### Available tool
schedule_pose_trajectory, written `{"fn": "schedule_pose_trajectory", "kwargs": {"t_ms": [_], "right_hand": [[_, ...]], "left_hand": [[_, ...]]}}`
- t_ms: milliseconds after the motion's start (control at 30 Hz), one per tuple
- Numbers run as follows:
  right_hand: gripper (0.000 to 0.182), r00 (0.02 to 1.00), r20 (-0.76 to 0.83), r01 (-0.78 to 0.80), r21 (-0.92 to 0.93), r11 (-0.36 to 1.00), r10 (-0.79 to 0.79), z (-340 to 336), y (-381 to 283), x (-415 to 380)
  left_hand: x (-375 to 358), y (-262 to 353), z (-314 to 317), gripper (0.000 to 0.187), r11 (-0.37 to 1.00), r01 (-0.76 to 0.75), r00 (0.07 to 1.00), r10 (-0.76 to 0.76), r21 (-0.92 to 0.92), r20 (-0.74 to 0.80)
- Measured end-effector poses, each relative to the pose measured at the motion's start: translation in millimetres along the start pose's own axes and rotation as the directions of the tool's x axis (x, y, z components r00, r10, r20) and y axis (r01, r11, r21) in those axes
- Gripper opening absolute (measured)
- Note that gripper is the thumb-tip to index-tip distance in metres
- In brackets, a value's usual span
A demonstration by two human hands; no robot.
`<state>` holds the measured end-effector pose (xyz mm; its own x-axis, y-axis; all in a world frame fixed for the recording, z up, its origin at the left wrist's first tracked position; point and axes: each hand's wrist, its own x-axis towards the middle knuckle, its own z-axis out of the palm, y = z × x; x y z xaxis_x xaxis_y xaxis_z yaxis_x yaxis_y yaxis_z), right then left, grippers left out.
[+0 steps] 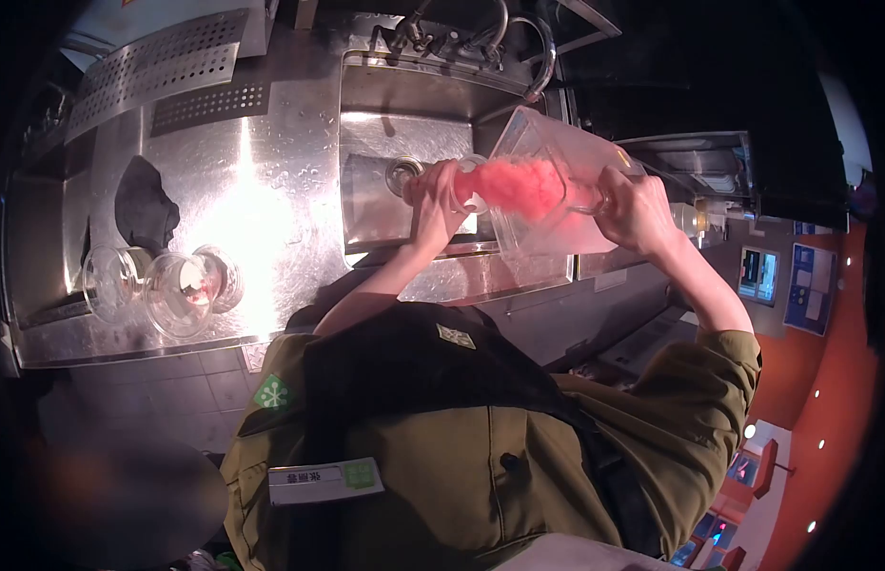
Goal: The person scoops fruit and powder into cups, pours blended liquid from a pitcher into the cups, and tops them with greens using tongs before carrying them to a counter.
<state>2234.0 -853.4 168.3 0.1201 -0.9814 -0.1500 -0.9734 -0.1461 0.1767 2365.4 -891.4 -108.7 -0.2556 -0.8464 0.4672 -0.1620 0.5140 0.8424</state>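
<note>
My left hand (435, 198) is closed around a clear cup (471, 198) over the sink, its fingers hiding part of it. Directly beside the cup's mouth is a mass of bright pink slush (523, 187), reaching into the cup. It sits in a tilted translucent container (533, 133) with squared, frosted walls. At the container's right side, my right hand (635, 211) is closed around a clear part that looks like a handle; its exact shape is hard to make out.
A metal sink (409, 88) with a curved faucet (547, 62) lies beneath and beyond the hands. Several clear containers (181, 297) stand on the wet steel counter (295, 157) at left, near a dark cloth (146, 202). Perforated metal panels (162, 71) are at the back left.
</note>
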Motion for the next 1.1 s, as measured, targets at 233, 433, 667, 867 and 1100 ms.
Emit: {"fn": "schedule_pose_trajectory", "kwargs": {"t_ms": [233,433,667,867,1100], "right_hand": [[0.011,1.000,-0.018,0.022,-0.007,1.000,-0.022,-4.2,-0.9,-1.4],[0.010,0.999,-0.031,0.026,-0.029,0.999,-0.027,-8.0,-2.9,-0.8],[0.009,1.000,-0.024,0.019,-0.007,1.000,-0.019,-16.1,-12.1,0.4],[0.009,1.000,-0.007,-0.005,-0.051,0.999,0.005,-22.0,-18.4,3.1],[0.011,0.999,-0.007,0.048,-0.056,0.997,-0.049,-20.4,-15.9,3.0]], "left_hand": [[0.9,-0.9,2.5,0.065,0.999,0.016,0.999,-0.017,-0.041,-0.036],[-3.3,-2.0,5.8,0.078,0.999,0.026,0.999,-0.027,-0.043,-0.032],[-5.2,3.9,4.9,0.078,0.996,0.065,0.997,-0.066,-0.053,-0.029],[0.5,9.5,0.7,0.076,0.995,0.090,0.996,-0.090,-0.051,0.014],[2.8,13.0,-0.2,0.075,0.983,0.161,0.986,-0.156,-0.084,0.063]]}}
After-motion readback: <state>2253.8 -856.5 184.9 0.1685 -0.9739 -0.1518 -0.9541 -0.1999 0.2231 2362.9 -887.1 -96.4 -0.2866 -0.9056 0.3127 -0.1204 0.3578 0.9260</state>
